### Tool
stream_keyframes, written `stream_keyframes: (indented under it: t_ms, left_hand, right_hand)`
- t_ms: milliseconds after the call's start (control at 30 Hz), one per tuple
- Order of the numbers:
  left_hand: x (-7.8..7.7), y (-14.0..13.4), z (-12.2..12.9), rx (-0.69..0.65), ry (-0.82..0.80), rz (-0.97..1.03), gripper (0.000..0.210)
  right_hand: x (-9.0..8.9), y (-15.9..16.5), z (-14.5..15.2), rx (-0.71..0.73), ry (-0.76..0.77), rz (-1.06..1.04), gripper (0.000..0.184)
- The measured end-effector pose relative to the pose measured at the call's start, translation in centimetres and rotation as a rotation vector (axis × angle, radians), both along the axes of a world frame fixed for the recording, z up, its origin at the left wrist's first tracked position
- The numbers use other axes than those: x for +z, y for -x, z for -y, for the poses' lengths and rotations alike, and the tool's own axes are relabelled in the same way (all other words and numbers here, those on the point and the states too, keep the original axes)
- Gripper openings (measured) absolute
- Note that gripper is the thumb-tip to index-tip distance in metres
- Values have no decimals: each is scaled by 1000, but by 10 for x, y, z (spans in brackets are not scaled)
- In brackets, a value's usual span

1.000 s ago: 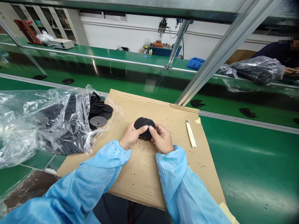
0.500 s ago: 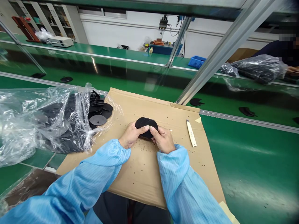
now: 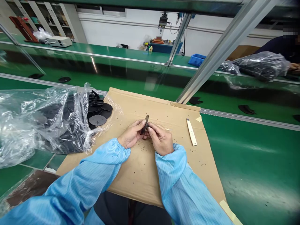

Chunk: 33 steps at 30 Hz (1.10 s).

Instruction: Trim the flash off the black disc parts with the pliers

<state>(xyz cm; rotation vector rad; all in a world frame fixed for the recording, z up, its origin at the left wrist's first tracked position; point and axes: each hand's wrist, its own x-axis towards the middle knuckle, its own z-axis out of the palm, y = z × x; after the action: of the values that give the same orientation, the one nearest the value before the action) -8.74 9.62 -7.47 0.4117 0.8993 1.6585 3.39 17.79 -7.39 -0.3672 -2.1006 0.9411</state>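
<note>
Both left hand [image 3: 131,134] and right hand [image 3: 163,139] grip a black disc [image 3: 146,122]. Cardboard [image 3: 133,103] lies open toward its far edge.

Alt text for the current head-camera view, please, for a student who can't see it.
A person's left hand and right hand hold a thin dark part edge-on above cardboard. A clear bag with black discs lies left; a cream-handled tool lies right.

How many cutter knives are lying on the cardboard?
1: the pale-handled cutter knife, right of the right hand, on the cardboard. A thin metal piece beside that hand is too small to identify; the plastic bag may hide another.
</note>
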Motion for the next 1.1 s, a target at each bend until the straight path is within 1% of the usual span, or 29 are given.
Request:
stream_keyframes:
  t_ms: [100, 133, 200, 267, 333, 367, 400, 433, 500, 567, 600, 633, 767, 800, 833, 900, 967, 1100]
  left_hand:
    - [0, -1, 0, -28, -6, 6, 44]
    - [0, 0, 0, -15, -2, 8, 44]
    - [0, 2, -2, 79, 9, 14, 43]
    - [2, 5, -5, 231, 20, 35, 40]
    - [4, 9, -7, 353, 35, 84, 35]
    - [5, 10, -7, 390, 50, 115, 31]
    - [6, 11, -8, 415, 69, 143, 28]
    - [6, 12, -8, 430, 87, 166, 25]
    - [7, 13, -7, 438, 111, 193, 22]
    - [8, 12, -7, 423, 114, 203, 19]
    - [8, 12, -7, 412, 110, 205, 17]
    - [8, 12, -7, 404, 109, 206, 15]
    - [7, 12, -7, 389, 112, 195, 10]
    - [7, 12, -7, 383, 112, 192, 11]
    - [7, 12, -7, 376, 112, 191, 11]
    - [6, 12, -7, 364, 109, 192, 12]
    - [7, 11, -7, 361, 107, 192, 10]
    - [8, 11, -6, 354, 98, 194, 9]
  right_hand:
    - [3, 0, 1, -18, -34, -29, 25]
    - [3, 0, 1, -22, -44, -30, 26]
    - [4, 0, -1, -82, -83, 7, 28]
    - [2, -1, -6, -240, -156, 133, 36]
    - [-2, -2, -12, -402, -225, 359, 55]
    - [-5, -3, -14, -435, -246, 484, 61]
    - [-7, -4, -17, -427, -257, 595, 61]
    - [-9, -4, -18, -391, -264, 678, 55]
    - [-12, -5, -21, -309, -276, 747, 37]
    - [-14, -6, -22, -291, -285, 718, 27]
    - [-13, -6, -22, -302, -289, 660, 26]
    - [-13, -5, -22, -315, -292, 569, 27]
    - [-9, -3, -20, -355, -239, 46, 34]
    - [-9, -2, -20, -364, -216, -31, 34]
    - [-9, -1, -19, -376, -197, -64, 34]
    - [-10, 1, -18, -398, -179, -41, 33]
    - [-12, 3, -18, -395, -165, 33, 37]
    - [-12, 2, -16, -295, -164, 147, 40]
